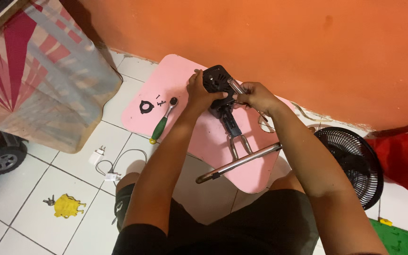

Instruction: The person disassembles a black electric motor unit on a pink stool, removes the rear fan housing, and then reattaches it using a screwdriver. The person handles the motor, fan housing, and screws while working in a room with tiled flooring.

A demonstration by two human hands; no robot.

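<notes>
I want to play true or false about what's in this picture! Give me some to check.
1. The left hand touches the black motor housing. True.
2. The right hand holds a silvery tool. True.
3. The ratchet wrench has a red handle. False: it is green.
4. The pink board lies on a carpet. False: it lies on white floor tiles.
5. A black fan grille lies to the right. True.

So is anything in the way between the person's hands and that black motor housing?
Nothing visible: the left hand already grips the black round motor housing, and the right hand presses a silver tool against it.
</notes>
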